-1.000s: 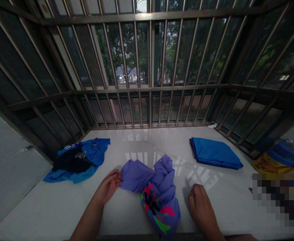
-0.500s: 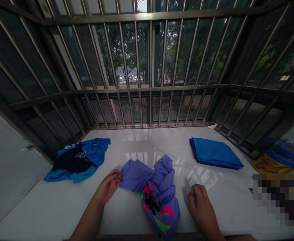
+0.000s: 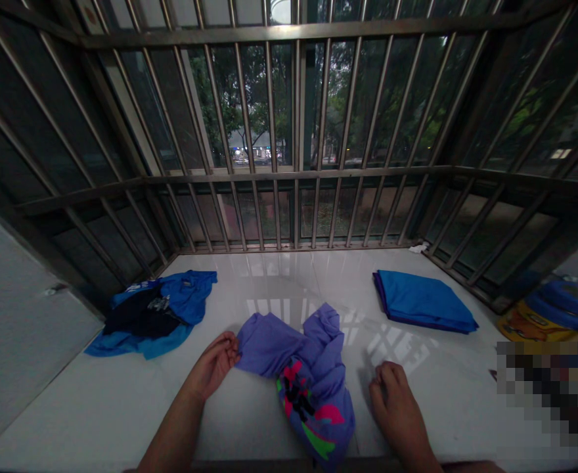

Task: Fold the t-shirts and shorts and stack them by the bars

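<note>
A crumpled purple garment with a pink, green and black print lies on the white sill in front of me. My left hand pinches the garment's left edge with curled fingers. My right hand rests on the sill a little to the right of the garment, fingers curled under, not touching the cloth. Nothing shows inside it.
A heap of blue and dark clothes lies at the left. A folded blue garment sits at the right back. Metal window bars fence the sill's far and side edges. Blue and yellow objects are at the far right.
</note>
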`<state>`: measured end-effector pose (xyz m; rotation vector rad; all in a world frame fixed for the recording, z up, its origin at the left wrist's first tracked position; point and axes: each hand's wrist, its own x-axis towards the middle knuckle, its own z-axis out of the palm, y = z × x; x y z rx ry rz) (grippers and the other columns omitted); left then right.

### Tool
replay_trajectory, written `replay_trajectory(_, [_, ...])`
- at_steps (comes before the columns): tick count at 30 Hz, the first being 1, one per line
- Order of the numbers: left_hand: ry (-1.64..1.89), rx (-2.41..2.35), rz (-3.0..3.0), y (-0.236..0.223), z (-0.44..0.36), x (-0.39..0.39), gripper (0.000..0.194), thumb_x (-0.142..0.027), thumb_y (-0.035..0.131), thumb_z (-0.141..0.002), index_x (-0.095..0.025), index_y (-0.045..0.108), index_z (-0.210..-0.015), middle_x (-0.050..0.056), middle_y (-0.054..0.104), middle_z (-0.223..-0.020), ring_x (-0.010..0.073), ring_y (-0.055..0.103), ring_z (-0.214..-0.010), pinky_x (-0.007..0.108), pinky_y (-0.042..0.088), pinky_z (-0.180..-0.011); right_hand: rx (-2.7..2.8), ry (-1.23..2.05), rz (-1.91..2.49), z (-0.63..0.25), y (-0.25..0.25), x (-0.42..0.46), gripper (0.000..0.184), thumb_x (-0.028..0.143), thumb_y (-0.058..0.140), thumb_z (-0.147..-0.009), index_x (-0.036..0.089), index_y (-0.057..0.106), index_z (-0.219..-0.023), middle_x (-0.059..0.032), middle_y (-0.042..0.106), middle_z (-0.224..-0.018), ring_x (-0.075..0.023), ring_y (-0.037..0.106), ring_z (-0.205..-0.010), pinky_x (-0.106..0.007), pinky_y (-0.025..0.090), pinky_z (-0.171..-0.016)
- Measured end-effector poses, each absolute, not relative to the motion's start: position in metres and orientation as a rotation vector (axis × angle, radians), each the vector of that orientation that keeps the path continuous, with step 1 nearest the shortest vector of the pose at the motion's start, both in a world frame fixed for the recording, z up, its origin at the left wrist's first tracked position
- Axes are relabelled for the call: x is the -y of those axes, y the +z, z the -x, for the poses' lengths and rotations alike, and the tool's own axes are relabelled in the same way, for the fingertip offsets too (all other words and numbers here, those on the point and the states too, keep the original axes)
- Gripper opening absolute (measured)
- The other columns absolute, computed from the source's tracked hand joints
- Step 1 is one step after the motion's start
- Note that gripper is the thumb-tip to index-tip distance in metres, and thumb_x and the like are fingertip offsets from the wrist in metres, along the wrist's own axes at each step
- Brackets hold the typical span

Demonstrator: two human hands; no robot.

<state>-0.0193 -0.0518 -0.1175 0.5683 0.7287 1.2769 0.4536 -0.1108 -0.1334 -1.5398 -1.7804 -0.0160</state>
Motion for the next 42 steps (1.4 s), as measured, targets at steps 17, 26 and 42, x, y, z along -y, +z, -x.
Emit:
replay_trajectory(17, [1.273, -0.737, -0.554, -0.1123, 0.0177, 0.0527, 0.017, -0.015, 0.085, -0.086, -0.016, 0.075, -0.100, 0.003, 0.073, -0.088, 0.0134, 0.071, -0.074, 0.028, 0.064, -0.078, 1.773, 0.010, 1.563, -0.4551, -0.1389, 0.1111, 0.009, 0.028, 0.053, -0.099, 0.028, 0.056, -0.091, -0.0062, 0.063, -0.097, -0.0266, 0.068, -0.089, -0.040, 0.057, -0.082])
replay_trajectory(26, [1.279, -0.743, -0.544, -0.1135, 0.0181, 0.0525, 0.020, -0.017, 0.088, -0.084, -0.016, 0.075, -0.100, 0.003, 0.074, -0.088, 0.0135, 0.071, -0.074, 0.028, 0.063, -0.077, 1.744, -0.008, 1.546, -0.4528, -0.1352, 0.1108, 0.025, 0.043, 0.050, -0.109, 0.029, 0.051, -0.088, -0.0054, 0.059, -0.091, -0.0255, 0.064, -0.083, -0.039, 0.055, -0.075])
replay_trajectory(42, [1.288, -0.774, -0.564, -0.1137, 0.0154, 0.0533, 0.020, -0.017, 0.087, -0.085, -0.017, 0.074, -0.099, 0.002, 0.071, -0.087, 0.0126, 0.068, -0.073, 0.027, 0.062, -0.077, 1.697, 0.086, 1.520, -0.4565, -0.1412, 0.1161, 0.030, 0.050, 0.055, -0.108, 0.027, 0.072, -0.100, -0.0081, 0.067, -0.105, -0.0229, 0.072, -0.084, -0.035, 0.062, -0.077])
